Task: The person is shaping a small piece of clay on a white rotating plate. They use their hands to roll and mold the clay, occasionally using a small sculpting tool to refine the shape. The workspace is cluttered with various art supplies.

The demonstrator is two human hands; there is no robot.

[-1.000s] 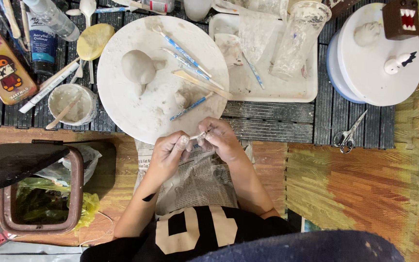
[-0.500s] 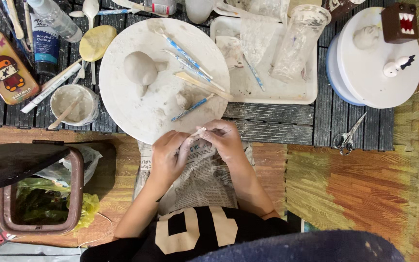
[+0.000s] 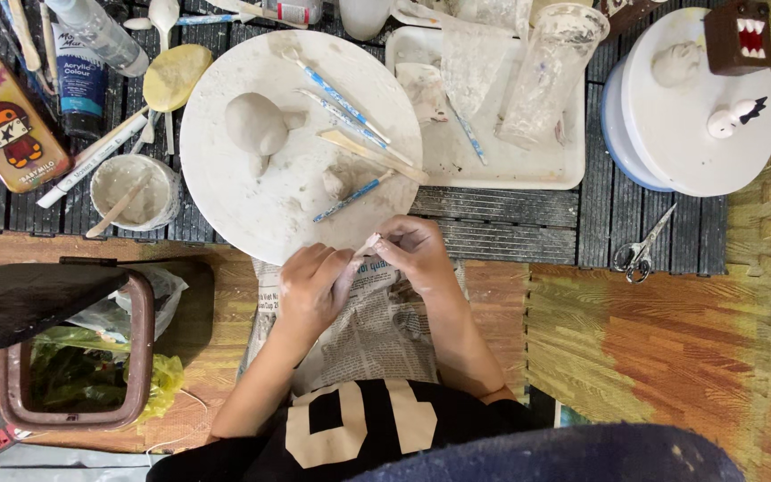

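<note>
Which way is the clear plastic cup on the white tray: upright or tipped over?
Tipped over. The clear plastic cup lies on its side on the white tray, its rim pointing away from the person.

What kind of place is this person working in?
Probably a home craft corner for clay modelling: both hands pinch a small clay piece beside a round board holding a clay lump and sculpting tools.

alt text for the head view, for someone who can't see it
Seen from above, a person's left hand and right hand pinch a small piece of pale clay over a newspaper. Ahead lie a round white board with a clay lump and modelling tools.
</note>
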